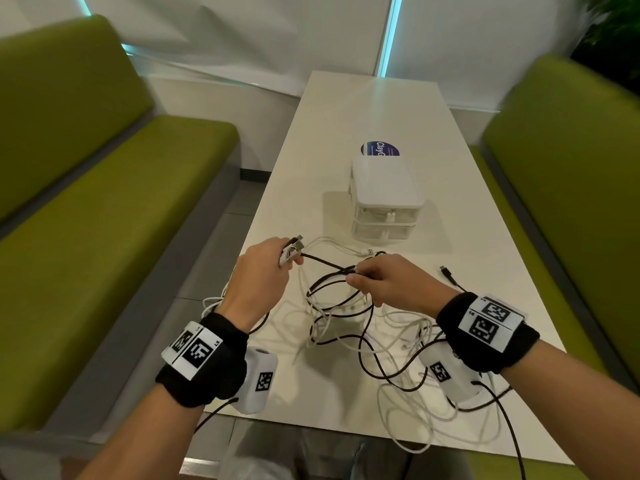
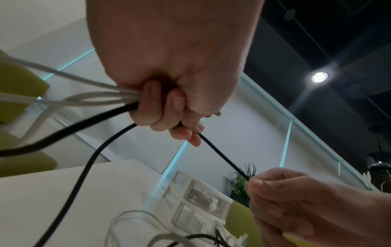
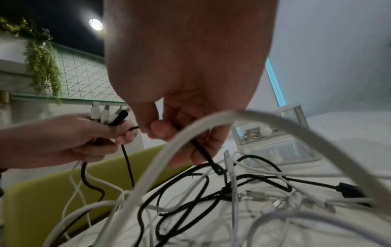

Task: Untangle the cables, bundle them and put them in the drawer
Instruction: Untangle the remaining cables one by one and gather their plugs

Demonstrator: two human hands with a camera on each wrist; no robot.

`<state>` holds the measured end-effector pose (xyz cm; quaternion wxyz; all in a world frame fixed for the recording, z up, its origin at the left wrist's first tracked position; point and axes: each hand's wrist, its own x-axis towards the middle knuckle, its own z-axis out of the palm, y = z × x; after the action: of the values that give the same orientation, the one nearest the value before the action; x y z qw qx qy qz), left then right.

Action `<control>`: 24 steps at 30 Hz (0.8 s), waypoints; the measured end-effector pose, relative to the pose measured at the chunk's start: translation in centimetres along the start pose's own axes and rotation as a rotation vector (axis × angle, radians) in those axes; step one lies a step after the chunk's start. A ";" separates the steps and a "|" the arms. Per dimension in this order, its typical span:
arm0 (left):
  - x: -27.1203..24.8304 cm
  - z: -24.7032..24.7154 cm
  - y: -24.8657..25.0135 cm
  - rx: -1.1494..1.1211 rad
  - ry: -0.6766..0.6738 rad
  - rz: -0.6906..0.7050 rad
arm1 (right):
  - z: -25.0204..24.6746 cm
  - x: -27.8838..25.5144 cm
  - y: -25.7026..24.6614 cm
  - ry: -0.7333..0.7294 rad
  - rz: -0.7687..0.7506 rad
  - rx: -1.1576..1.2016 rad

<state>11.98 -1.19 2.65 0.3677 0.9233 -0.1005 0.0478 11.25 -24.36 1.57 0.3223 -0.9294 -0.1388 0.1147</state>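
A tangle of black and white cables (image 1: 349, 323) lies on the near part of the white table (image 1: 374, 112). My left hand (image 1: 266, 268) is raised above the table's left edge and grips a bunch of cable ends, their plugs (image 3: 105, 113) sticking up out of the fist. A black cable (image 1: 322, 263) runs taut from it to my right hand (image 1: 381, 278), which pinches that cable between thumb and fingers (image 3: 156, 130). A small white drawer unit (image 1: 384, 199) with two clear drawers stands mid-table, both drawers closed.
Green benches (image 1: 86, 209) flank the table on both sides. A round blue sticker (image 1: 379, 149) lies behind the drawer unit. One black plug end (image 1: 446, 271) rests on the table to the right. Cable loops hang over the near table edge.
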 end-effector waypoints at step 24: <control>0.0 2.4 4.0 0.100 -0.075 0.265 | 0.5 0.7 0.2 0.064 -0.071 -0.169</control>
<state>11.15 -5.67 3.55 0.3076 0.9203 -0.2325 0.0664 11.77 -24.01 0.95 0.2506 -0.9510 -0.1704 0.0615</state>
